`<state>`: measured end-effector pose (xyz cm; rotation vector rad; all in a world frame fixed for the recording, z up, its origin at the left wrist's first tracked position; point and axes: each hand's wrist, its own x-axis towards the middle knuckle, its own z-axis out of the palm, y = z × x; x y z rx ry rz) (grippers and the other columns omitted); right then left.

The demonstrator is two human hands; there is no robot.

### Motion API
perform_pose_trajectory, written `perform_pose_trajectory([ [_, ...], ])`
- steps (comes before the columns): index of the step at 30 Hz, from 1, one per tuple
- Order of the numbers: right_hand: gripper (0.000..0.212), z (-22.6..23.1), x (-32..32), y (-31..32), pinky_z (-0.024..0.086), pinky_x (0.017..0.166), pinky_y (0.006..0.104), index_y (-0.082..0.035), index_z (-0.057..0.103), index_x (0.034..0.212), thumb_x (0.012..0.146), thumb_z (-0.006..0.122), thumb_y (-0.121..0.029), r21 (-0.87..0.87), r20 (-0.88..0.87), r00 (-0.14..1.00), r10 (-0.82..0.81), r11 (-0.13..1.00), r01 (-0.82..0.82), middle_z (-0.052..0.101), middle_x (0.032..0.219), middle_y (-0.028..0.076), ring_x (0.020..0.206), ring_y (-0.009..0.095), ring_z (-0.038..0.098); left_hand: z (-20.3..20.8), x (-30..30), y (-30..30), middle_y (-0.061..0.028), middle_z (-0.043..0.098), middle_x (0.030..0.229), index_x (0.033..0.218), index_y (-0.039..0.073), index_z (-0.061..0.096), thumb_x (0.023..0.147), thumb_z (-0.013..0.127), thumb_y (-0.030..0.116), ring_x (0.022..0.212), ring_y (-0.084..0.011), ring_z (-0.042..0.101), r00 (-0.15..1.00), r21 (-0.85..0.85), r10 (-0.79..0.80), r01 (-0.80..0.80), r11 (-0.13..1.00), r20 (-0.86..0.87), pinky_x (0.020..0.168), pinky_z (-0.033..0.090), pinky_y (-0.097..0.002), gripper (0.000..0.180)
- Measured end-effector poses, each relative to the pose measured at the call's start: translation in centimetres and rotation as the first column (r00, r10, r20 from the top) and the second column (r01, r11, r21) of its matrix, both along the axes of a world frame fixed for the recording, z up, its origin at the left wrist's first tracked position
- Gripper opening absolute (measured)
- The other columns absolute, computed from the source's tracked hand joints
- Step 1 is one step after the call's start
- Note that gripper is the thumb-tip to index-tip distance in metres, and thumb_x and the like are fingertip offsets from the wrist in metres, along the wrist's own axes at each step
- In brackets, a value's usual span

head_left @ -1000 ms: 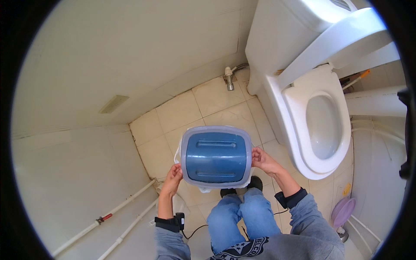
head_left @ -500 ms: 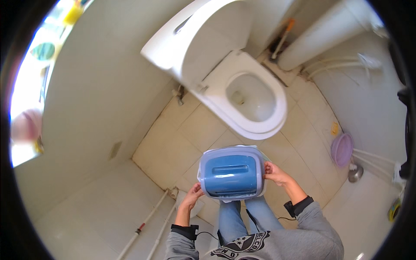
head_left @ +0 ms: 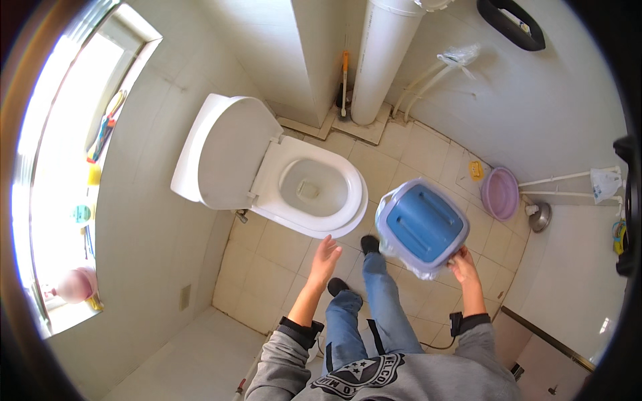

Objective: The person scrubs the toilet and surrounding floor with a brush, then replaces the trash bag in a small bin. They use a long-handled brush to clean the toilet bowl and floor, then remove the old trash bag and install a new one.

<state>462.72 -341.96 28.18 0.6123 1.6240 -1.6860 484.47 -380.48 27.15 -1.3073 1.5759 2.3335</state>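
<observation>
A trash can (head_left: 428, 224) with a blue lid and a pale lilac rim tilts out in front of me on the right. White plastic bag edges stick out around its rim. My right hand (head_left: 463, 265) grips the rim at its near right corner; part of the fingers is hidden. Apart from the can, my left hand (head_left: 326, 257) reaches forward with fingers stretched out and holds nothing. It is nearest to the front of the white toilet (head_left: 358, 200), whose lid is raised and seat is down.
A purple basin (head_left: 500, 194) and a metal bowl-shaped thing (head_left: 540, 217) lie by the right wall. An orange-handled brush (head_left: 345, 83) stands beside a thick white pipe (head_left: 382, 63). Bottles and a pink round thing (head_left: 75, 286) line the window sill at left.
The trash can has moved right, from in front of my legs, in my right hand. My left hand has let go of it. My view has shifted, and my feet now show.
</observation>
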Motion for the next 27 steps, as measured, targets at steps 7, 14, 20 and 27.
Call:
perform_pose_trajectory([
  [7, 0.043, -12.3, -14.9, -7.3, 0.048, 0.082, 0.0514, -0.009, 0.047, 0.117, 0.077, 0.058, 0.003, -0.061, -0.015, 1.0, -0.015, 0.998, 0.014, 0.055, 0.109, 0.007, 0.1, 0.025, 0.056, -2.6, -9.7, 1.4, -0.0139, 0.049, 0.134, 0.143, 0.005, 0.033, 0.093, 0.062, 0.021, 0.12, -0.0224, 0.051, 0.993, -0.001, -0.085, 0.085, 0.996, 0.08, 0.1, 0.042, -0.0349, 0.06],
  [14, 0.038, -26.1, -26.6, -21.3, 0.047, 0.08, 0.0487, -0.007, 0.046, 0.113, 0.079, 0.058, 0.003, -0.029, 0.116, 0.972, 0.207, 0.978, -0.205, 0.053, 0.106, 0.009, 0.099, 0.025, 0.055, -11.0, -20.5, 2.3, -0.0137, 0.048, 0.134, 0.143, 0.005, 0.033, 0.091, 0.064, 0.02, 0.121, -0.0237, 0.051, 0.997, 0.005, -0.023, 0.022, 1.0, 0.077, 0.1, 0.042, -0.0372, 0.062],
  [20, 0.043, -35.3, -29.8, -32.1, 0.048, 0.075, 0.0389, -0.008, 0.046, 0.12, 0.08, 0.057, 0.002, -0.125, 0.179, 0.934, 0.309, 0.949, -0.29, 0.055, 0.105, 0.008, 0.092, 0.021, 0.057, -14.3, -24.9, 1.9, -0.0129, 0.049, 0.134, 0.142, 0.006, 0.034, 0.09, 0.065, 0.022, 0.121, -0.0233, 0.051, 0.983, -0.056, -0.106, 0.115, 0.992, 0.147, 0.102, 0.04, -0.0387, 0.063],
  [27, 0.038, -42.9, -30.0, -37.3, 0.048, 0.08, 0.0386, -0.009, 0.045, 0.116, 0.081, 0.056, 0.003, -0.251, 0.185, 0.924, 0.335, 0.925, -0.285, 0.055, 0.106, 0.007, 0.094, 0.019, 0.057, -18.2, -25.4, 1.5, -0.0128, 0.05, 0.132, 0.142, 0.006, 0.035, 0.091, 0.065, 0.021, 0.12, -0.0227, 0.052, 0.979, 0.015, -0.057, 0.056, 0.998, 0.193, 0.101, 0.041, -0.0373, 0.061],
])
